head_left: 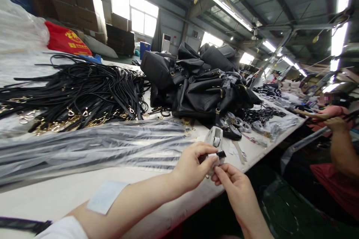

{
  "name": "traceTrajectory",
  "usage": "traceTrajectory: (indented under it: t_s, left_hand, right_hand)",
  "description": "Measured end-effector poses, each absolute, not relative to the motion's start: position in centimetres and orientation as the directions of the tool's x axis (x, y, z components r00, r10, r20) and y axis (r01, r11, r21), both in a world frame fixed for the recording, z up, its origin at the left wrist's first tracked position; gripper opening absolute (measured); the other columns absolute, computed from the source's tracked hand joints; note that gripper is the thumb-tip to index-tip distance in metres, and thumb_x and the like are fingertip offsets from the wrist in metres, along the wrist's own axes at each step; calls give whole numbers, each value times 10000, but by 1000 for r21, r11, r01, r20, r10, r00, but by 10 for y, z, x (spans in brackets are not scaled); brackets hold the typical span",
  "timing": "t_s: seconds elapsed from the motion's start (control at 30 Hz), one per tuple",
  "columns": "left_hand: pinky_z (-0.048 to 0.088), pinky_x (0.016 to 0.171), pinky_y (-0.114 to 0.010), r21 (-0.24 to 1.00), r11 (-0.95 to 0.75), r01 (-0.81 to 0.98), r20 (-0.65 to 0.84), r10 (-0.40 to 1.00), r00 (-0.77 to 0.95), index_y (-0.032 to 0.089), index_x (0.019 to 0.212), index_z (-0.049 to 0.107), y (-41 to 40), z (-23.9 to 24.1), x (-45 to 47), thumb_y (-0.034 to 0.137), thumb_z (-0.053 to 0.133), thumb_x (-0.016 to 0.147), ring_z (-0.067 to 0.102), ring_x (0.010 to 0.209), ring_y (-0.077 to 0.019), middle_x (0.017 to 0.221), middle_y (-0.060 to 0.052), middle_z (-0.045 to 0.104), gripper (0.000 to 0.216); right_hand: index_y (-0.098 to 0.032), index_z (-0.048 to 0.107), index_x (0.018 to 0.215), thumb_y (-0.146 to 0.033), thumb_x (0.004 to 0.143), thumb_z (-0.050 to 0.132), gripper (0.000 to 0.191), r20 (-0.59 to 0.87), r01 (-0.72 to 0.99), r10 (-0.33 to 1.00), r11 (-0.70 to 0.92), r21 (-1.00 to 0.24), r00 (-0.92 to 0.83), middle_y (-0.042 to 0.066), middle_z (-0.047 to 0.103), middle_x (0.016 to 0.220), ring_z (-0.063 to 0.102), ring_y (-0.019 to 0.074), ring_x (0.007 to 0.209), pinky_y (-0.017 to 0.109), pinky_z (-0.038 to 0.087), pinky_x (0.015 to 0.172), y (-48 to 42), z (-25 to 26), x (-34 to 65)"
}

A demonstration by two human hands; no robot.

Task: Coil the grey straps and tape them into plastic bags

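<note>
My left hand [193,166] is closed around a small black piece [221,154] with some white material at it. Just what kind of piece it is cannot be made out. My right hand [234,181] meets it from below, thumb and fingers pinched together; whatever lies between them is hidden. Directly behind both hands, on the table, stands a pale grey tape dispenser [210,136]. A light blue square [106,196] lies on my left forearm.
Black straps with gold clasps [103,89] are heaped at the left, behind plastic-wrapped straps [92,145]. Black bags [199,93] pile up at the back centre. Scissors [258,141] lie right of the dispenser, near the table edge. Another person's arm [340,145] is at the right.
</note>
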State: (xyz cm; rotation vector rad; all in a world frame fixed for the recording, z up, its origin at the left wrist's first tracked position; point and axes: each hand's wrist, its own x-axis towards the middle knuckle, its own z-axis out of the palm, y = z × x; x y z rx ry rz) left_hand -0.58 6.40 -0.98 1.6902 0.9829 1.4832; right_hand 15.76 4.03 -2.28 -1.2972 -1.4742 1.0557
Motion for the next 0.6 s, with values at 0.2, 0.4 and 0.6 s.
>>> traceTrajectory:
  t_s: [0.2, 0.4, 0.6]
  left_hand:
    - [557, 850, -272, 648, -740, 181, 738, 669, 90, 169, 1054, 720, 50, -8, -7, 136, 579, 893, 681, 950, -165, 1037, -97, 713, 217]
    - [541, 876, -269, 513, -834, 201, 821, 546, 169, 153, 1102, 670, 25, -3, -4, 112, 605, 885, 659, 976, -170, 1061, -103, 700, 230]
    - [493, 909, -328, 501, -840, 209, 836, 532, 136, 177, 1059, 681, 24, 2, -5, 133, 602, 879, 636, 968, -183, 1041, -81, 704, 201]
  right_hand:
    - [-161, 731, 950, -485, 812, 710, 352, 95, 148, 994, 103, -984, -57, 87, 741, 884, 661, 241, 823, 341, 539, 788, 39, -23, 151]
    - [-166, 766, 848, -399, 756, 775, 251, 202, 205, 978, 189, -961, 49, 81, 751, 805, 664, 251, 718, 329, 549, 667, 31, -38, 158]
    - [-218, 755, 889, -322, 740, 801, 188, 171, -175, 984, 179, -968, 57, 67, 770, 877, 704, 247, 785, 358, 574, 736, 21, -29, 156]
